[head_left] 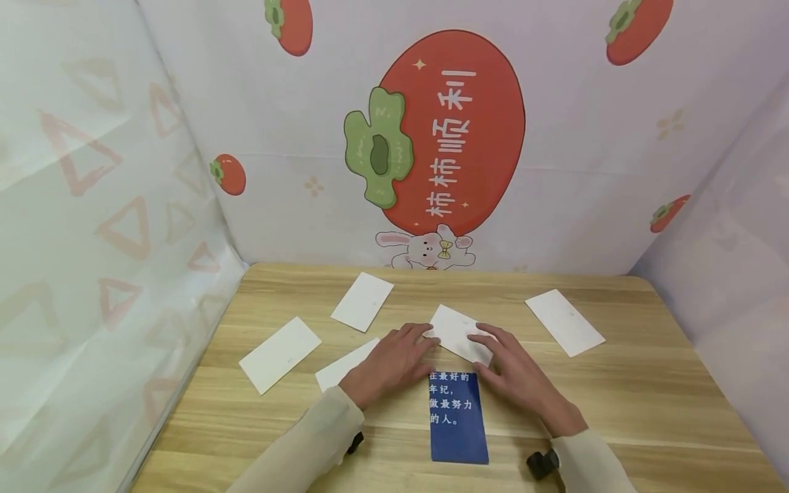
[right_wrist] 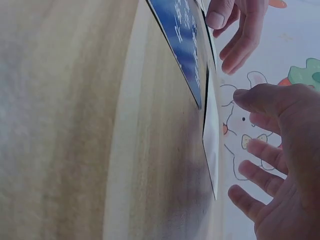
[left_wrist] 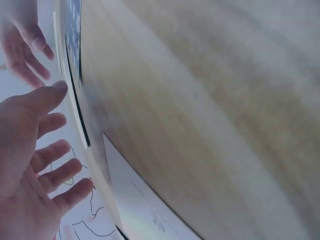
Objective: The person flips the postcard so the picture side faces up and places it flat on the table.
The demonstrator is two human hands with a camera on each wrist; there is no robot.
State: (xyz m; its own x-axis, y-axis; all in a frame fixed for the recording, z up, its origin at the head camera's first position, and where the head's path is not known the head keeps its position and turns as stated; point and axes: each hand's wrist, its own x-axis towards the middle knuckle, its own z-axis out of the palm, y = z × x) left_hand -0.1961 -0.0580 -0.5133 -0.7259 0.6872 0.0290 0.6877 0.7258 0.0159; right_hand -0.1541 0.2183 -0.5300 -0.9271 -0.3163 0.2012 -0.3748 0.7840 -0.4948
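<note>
A blue card (head_left: 459,438) with white Chinese writing lies face up on the table between my forearms. Just beyond it is a white card (head_left: 455,333), blank but for a small mark. My left hand (head_left: 396,356) is at this white card's left end, and my right hand (head_left: 513,364) overlaps its right end in the head view. In the wrist views the fingers (left_wrist: 60,172) of the left hand and the fingers (right_wrist: 262,170) of the right are spread and relaxed, with nothing between them. Another white card (head_left: 345,365) is partly hidden behind my left hand.
More white cards lie on the wooden table (head_left: 647,411): one at the left (head_left: 280,355), one at the back (head_left: 362,302) and one at the right (head_left: 565,322). A printed cloth wall (head_left: 573,171) stands behind the table, with pale cloth sides left and right.
</note>
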